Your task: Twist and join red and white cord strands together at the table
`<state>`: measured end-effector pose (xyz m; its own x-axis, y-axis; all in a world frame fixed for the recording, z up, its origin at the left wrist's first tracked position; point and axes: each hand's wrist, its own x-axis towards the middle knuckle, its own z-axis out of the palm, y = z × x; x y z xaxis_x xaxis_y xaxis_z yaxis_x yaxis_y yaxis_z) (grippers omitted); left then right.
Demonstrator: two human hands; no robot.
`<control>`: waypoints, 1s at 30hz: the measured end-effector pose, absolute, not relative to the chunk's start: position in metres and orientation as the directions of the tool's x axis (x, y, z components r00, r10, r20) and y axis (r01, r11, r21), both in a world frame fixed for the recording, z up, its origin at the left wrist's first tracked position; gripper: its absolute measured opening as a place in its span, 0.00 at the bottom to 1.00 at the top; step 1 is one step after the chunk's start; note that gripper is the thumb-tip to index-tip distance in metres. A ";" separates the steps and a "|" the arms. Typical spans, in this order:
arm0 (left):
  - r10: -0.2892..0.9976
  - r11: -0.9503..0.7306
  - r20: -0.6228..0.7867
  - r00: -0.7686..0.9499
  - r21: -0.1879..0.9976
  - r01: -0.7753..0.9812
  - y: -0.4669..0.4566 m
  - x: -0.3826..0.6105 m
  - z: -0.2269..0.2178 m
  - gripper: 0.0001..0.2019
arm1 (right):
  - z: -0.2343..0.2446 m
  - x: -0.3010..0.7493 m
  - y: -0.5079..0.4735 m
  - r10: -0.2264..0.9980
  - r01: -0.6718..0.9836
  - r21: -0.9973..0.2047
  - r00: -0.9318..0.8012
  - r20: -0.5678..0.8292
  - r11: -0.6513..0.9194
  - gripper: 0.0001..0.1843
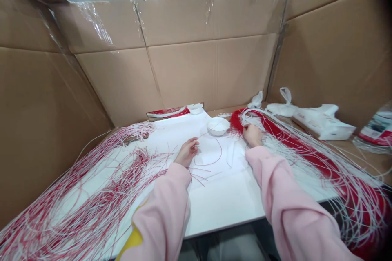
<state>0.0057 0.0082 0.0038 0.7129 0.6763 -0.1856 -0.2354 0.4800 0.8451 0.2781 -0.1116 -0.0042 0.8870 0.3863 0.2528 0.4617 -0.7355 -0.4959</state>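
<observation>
My left hand (pixel 187 152) is above the middle of the white table, fingers curled and thumb pressed in. A thin cord seems to run from its fingertips toward a small white bowl (pixel 218 127). A loose red cord (pixel 221 153) curves over the paper beside this hand. On the right, my right hand (pixel 252 135) is closed at the near end of a thick bundle of red cords (pixel 236 121) and white cords (pixel 283 124). Its fingertips are pinched among the strands; which strand they grip is too small to make out.
Tangled red-and-white cords (pixel 116 187) cover the table's left side. A tray of red cords (pixel 168 112) with a second white bowl (pixel 195 108) stands at the back. Tissue pack (pixel 326 122) and plastic bags (pixel 283 108) lie right. Cardboard walls (pixel 183 65) enclose the table.
</observation>
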 end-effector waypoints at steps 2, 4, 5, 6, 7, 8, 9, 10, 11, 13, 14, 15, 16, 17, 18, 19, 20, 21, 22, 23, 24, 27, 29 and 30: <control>0.673 0.479 -0.181 0.717 0.846 -0.236 0.008 0.006 0.003 0.07 | -0.004 0.280 -0.112 0.382 0.451 -0.490 0.892 0.241 -0.746 0.15; 0.671 0.475 -0.178 0.720 0.849 -0.233 0.008 0.006 0.002 0.07 | -0.005 0.281 -0.113 0.381 0.447 -0.487 0.894 0.233 -0.750 0.15; 0.669 0.471 -0.175 0.723 0.852 -0.230 0.008 0.006 0.002 0.07 | -0.005 0.282 -0.114 0.381 0.445 -0.487 0.895 0.230 -0.751 0.15; 0.667 0.465 -0.171 0.725 0.856 -0.226 0.008 0.006 0.002 0.07 | -0.005 0.283 -0.114 0.380 0.442 -0.488 0.897 0.227 -0.753 0.14; 0.666 0.460 -0.169 0.727 0.860 -0.222 0.008 0.006 0.001 0.07 | -0.006 0.284 -0.114 0.378 0.439 -0.489 0.898 0.225 -0.754 0.14; 0.665 0.456 -0.168 0.728 0.863 -0.218 0.008 0.006 0.001 0.07 | -0.006 0.285 -0.114 0.375 0.436 -0.490 0.900 0.223 -0.755 0.14; 0.665 0.453 -0.168 0.728 0.865 -0.214 0.008 0.006 0.001 0.07 | -0.006 0.285 -0.115 0.372 0.434 -0.490 0.901 0.224 -0.756 0.14; 0.667 0.451 -0.169 0.726 0.867 -0.212 0.008 0.006 0.002 0.08 | -0.007 0.286 -0.115 0.373 0.436 -0.490 0.900 0.226 -0.755 0.14; 0.668 0.450 -0.170 0.724 0.868 -0.212 0.007 0.006 0.002 0.08 | -0.007 0.286 -0.114 0.377 0.443 -0.488 0.897 0.232 -0.753 0.14; 0.670 0.450 -0.172 0.722 0.868 -0.211 0.007 0.006 0.003 0.07 | -0.007 0.285 -0.114 0.402 0.478 -0.475 0.878 0.259 -0.738 0.14; 0.671 0.451 -0.174 0.721 0.868 -0.210 0.007 0.006 0.004 0.07 | -0.007 0.284 -0.113 0.424 0.508 -0.464 0.861 0.279 -0.726 0.15; 0.672 0.452 -0.178 0.718 0.867 -0.209 0.007 0.006 0.004 0.07 | -0.007 0.283 -0.112 0.451 0.542 -0.449 0.840 0.300 -0.710 0.15; 0.673 0.454 -0.182 0.717 0.867 -0.206 0.007 0.006 0.004 0.07 | -0.007 0.282 -0.111 0.480 0.576 -0.432 0.817 0.319 -0.693 0.16; 0.674 0.456 -0.186 0.715 0.866 -0.204 0.007 0.006 0.004 0.07 | -0.008 0.281 -0.110 0.508 0.606 -0.417 0.795 0.331 -0.678 0.17; 0.675 0.457 -0.189 0.713 0.866 -0.203 0.006 0.006 0.005 0.07 | -0.008 0.280 -0.109 0.531 0.628 -0.403 0.778 0.336 -0.665 0.17; 0.675 0.457 -0.190 0.713 0.866 -0.203 0.006 0.006 0.005 0.07 | -0.009 0.280 -0.108 0.547 0.642 -0.394 0.766 0.337 -0.657 0.18; 0.675 0.457 -0.190 0.713 0.866 -0.203 0.006 0.006 0.005 0.07 | -0.010 0.280 -0.107 0.558 0.651 -0.387 0.759 0.334 -0.653 0.18; 0.675 0.457 -0.188 0.714 0.866 -0.204 0.006 0.006 0.005 0.07 | -0.011 0.280 -0.107 0.565 0.655 -0.383 0.756 0.331 -0.652 0.18; 0.674 0.455 -0.185 0.715 0.867 -0.204 0.006 0.006 0.005 0.07 | -0.012 0.280 -0.106 0.571 0.658 -0.379 0.753 0.327 -0.651 0.19; 0.673 0.454 -0.183 0.716 0.867 -0.206 0.006 0.006 0.005 0.07 | -0.013 0.281 -0.106 0.577 0.661 -0.375 0.750 0.324 -0.650 0.19; 0.673 0.454 -0.181 0.717 0.867 -0.207 0.006 0.006 0.004 0.07 | -0.014 0.282 -0.106 0.582 0.665 -0.372 0.747 0.321 -0.648 0.19; 0.673 0.454 -0.179 0.718 0.866 -0.210 0.007 0.006 0.004 0.07 | -0.017 0.284 -0.105 0.593 0.672 -0.367 0.740 0.316 -0.643 0.19; 0.672 0.455 -0.181 0.718 0.866 -0.207 0.007 0.006 0.004 0.07 | -0.019 0.286 -0.104 0.596 0.674 -0.370 0.738 0.316 -0.639 0.20; 0.671 0.454 -0.181 0.719 0.867 -0.205 0.007 0.007 0.004 0.07 | -0.020 0.287 -0.103 0.598 0.676 -0.373 0.736 0.317 -0.635 0.20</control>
